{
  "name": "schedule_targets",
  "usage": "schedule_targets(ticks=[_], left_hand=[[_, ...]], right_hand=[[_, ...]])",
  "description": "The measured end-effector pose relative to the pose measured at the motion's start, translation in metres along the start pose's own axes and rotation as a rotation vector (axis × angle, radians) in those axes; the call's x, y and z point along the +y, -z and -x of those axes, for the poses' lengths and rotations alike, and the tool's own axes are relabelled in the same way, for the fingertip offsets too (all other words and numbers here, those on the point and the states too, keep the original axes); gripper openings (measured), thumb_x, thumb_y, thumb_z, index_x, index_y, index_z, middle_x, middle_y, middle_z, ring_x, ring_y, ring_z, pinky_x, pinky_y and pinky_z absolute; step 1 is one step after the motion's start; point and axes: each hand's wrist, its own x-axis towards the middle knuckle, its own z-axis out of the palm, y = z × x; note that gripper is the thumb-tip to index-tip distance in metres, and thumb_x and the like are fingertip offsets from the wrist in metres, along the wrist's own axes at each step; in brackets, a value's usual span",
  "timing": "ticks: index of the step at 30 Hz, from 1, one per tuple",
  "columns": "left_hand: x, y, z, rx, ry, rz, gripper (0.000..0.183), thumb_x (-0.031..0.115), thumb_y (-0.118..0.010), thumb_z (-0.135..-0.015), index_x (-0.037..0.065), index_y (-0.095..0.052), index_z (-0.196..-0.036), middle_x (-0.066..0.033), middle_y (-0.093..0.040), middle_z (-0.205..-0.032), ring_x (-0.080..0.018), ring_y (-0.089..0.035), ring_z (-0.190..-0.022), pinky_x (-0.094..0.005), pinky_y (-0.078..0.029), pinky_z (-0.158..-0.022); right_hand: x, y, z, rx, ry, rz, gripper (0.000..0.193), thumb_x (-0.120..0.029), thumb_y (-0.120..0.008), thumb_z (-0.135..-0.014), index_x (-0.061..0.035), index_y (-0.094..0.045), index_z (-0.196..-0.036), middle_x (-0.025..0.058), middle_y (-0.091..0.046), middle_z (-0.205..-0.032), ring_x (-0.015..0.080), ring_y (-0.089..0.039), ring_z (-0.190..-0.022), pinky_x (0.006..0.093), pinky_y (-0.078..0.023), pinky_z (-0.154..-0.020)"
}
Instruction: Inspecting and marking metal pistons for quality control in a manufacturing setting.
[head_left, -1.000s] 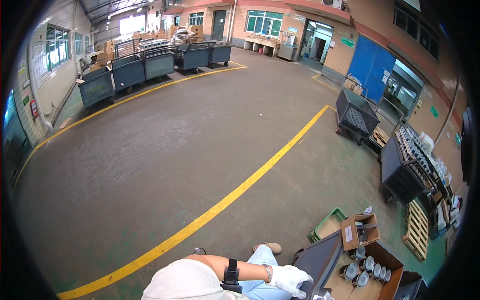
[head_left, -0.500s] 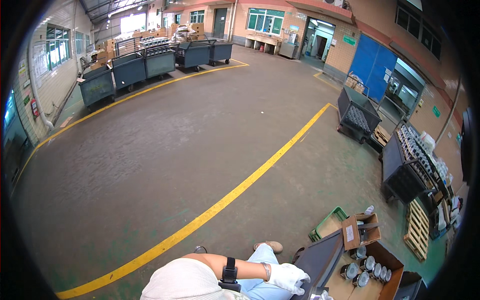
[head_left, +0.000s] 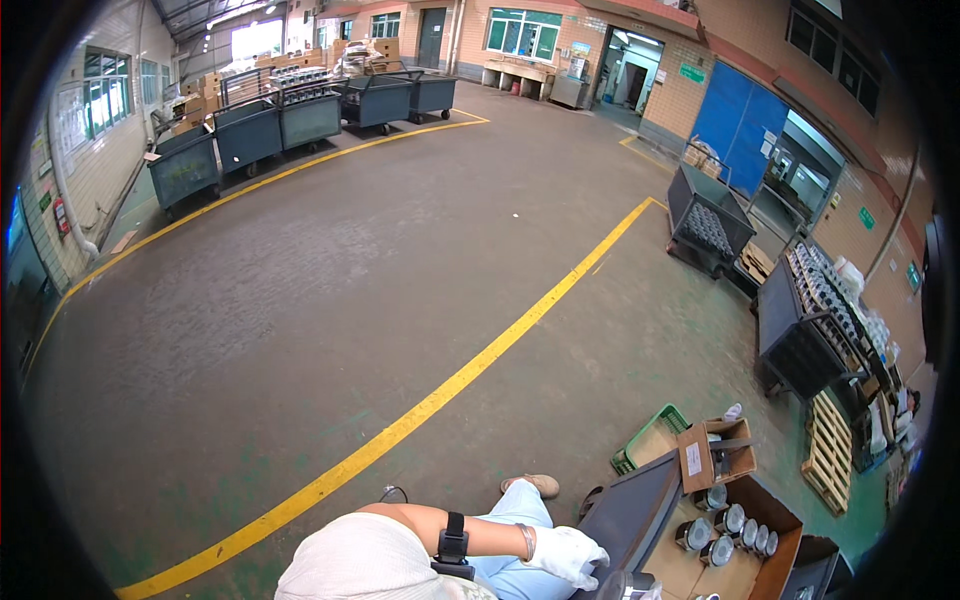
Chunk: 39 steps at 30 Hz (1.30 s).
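My left hand [head_left: 566, 556], in a white glove, is at the lower edge beside the dark cart [head_left: 625, 515]. Its fingers are loosely bent and apart, with nothing visible in them. A black strap with a small device is round that forearm. Close to the glove, a metallic cylindrical part [head_left: 628, 586] is cut off by the lower edge; what supports it is hidden. Inside the cart, several round dark parts with silver tops [head_left: 730, 519] stand on brown cardboard [head_left: 668, 571]. My right hand is out of view.
An open cardboard box [head_left: 697, 462] sits at the cart's far edge, near a green crate [head_left: 640, 440]. A wooden pallet [head_left: 828, 450] and loaded carts [head_left: 800, 335] stand at right. More carts [head_left: 280, 125] line the far left. A yellow line [head_left: 480, 365] crosses the floor.
The view has shifted slightly, so surroundings sit a little further left and higher. The glove stays beside the cart, and more of the metallic cylindrical part shows at the lower edge.
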Motion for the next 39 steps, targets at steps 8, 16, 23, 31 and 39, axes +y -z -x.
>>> schedule_targets(ticks=[8, 16, 23, 31, 39], left_hand=[[-0.046, -0.028, -0.016, 0.033, -0.104, -0.036, 0.055, 0.043, -0.060, -0.083, 0.001, -0.058, -0.119, -0.0203, -0.065, -0.109, -0.0360, -0.061, -0.103, -0.0400, -0.047, -0.090], [-0.151, -0.087, -0.027, -0.243, 0.525, 0.355, 0.061, 0.060, -0.052, -0.086, 0.005, -0.063, -0.109, -0.0134, -0.069, -0.090, -0.0283, -0.066, -0.074, -0.0416, -0.052, -0.074], [-0.237, -0.147, -0.004, -0.256, 0.867, 0.830, 0.056, 0.055, -0.049, -0.093, 0.004, -0.063, -0.111, -0.0088, -0.071, -0.099, -0.0188, -0.068, -0.082, -0.0332, -0.050, -0.064], [-0.223, -0.114, -0.006, -0.083, 0.881, 0.879, 0.055, 0.054, -0.048, -0.094, 0.004, -0.062, -0.111, -0.0088, -0.071, -0.099, -0.0193, -0.068, -0.083, -0.0326, -0.050, -0.064], [-0.214, -0.094, -0.001, 0.104, 0.884, 0.931, 0.053, 0.053, -0.047, -0.095, 0.004, -0.061, -0.112, -0.0088, -0.071, -0.100, -0.0198, -0.068, -0.083, -0.0320, -0.050, -0.063]], right_hand=[[0.014, 0.002, -0.005, -0.016, 0.022, -0.191, 0.029, -0.031, -0.055, -0.097, -0.0042, -0.058, -0.085, 0.0049, -0.056, -0.077, 0.0128, -0.047, -0.067, 0.0296, -0.041, -0.062], [0.023, 0.008, -0.006, -0.023, 0.059, -0.384, 0.030, -0.033, -0.054, -0.097, -0.0042, -0.057, -0.088, 0.0056, -0.056, -0.080, 0.0136, -0.048, -0.070, 0.0308, -0.042, -0.065], [0.026, 0.010, 0.000, -0.050, 0.088, -0.549, 0.031, -0.034, -0.053, -0.097, -0.0043, -0.057, -0.089, 0.0063, -0.057, -0.083, 0.0143, -0.049, -0.073, 0.0318, -0.042, -0.068], [0.026, 0.010, 0.016, -0.087, 0.120, -0.733, 0.033, -0.036, -0.052, -0.098, -0.0044, -0.056, -0.092, 0.0071, -0.057, -0.086, 0.0151, -0.049, -0.076, 0.0330, -0.043, -0.071], [0.031, 0.009, 0.020, -0.140, 0.151, -0.912, 0.034, -0.038, -0.050, -0.098, -0.0045, -0.056, -0.094, 0.0079, -0.057, -0.089, 0.0159, -0.050, -0.080, 0.0342, -0.043, -0.074]])
